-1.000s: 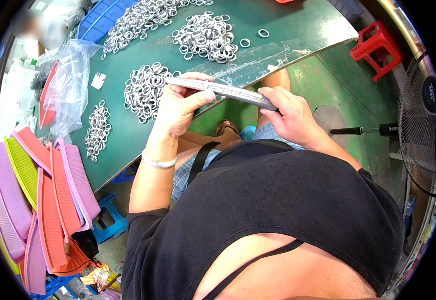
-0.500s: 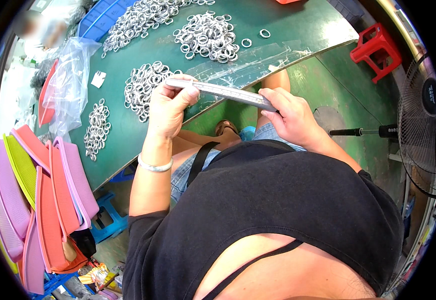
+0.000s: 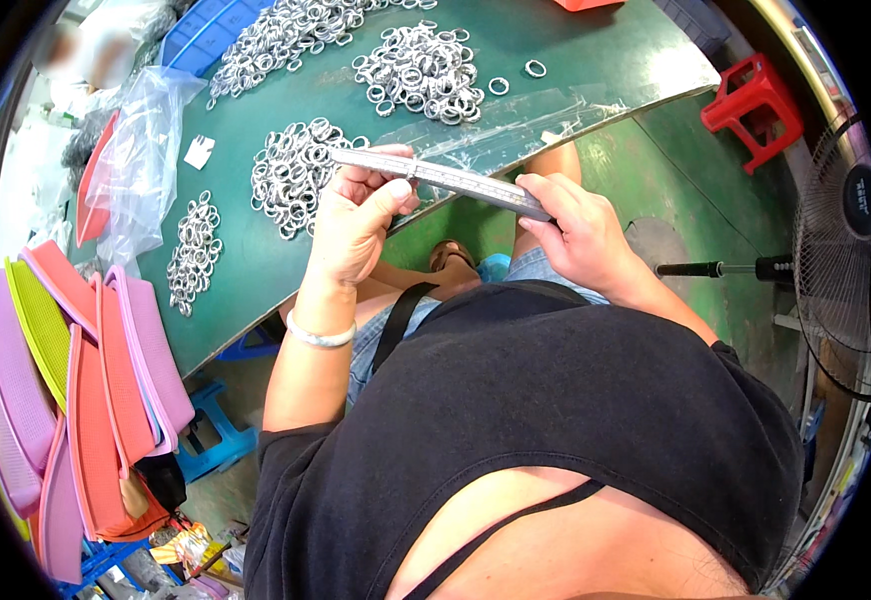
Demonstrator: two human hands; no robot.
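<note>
A tapered grey metal ring mandrel [image 3: 471, 186] with marks along it slants across in front of me. My right hand [image 3: 581, 222] is closed round its thicker end. Close to the thinner end, my left hand [image 3: 361, 212] has its thumb and fingers curled at the mandrel. They seem to pinch a small ring [image 3: 412, 170] that sits around the stick, partly hidden by the fingers. Just beyond my left hand a pile of silvery rings [image 3: 296, 172] lies on the green table [image 3: 256, 275].
More ring piles lie on the table: a small one [image 3: 195, 252] at left, a larger one [image 3: 421, 75] farther back. Two loose rings [image 3: 535, 68] lie beside that one. Plastic baskets [image 3: 116, 420] crowd the left; a red stool [image 3: 754, 112] and a fan [image 3: 846, 250] stand right.
My left hand has shifted right along the mandrel, toward its thicker end. The right hand keeps its grip in nearly the same place.
</note>
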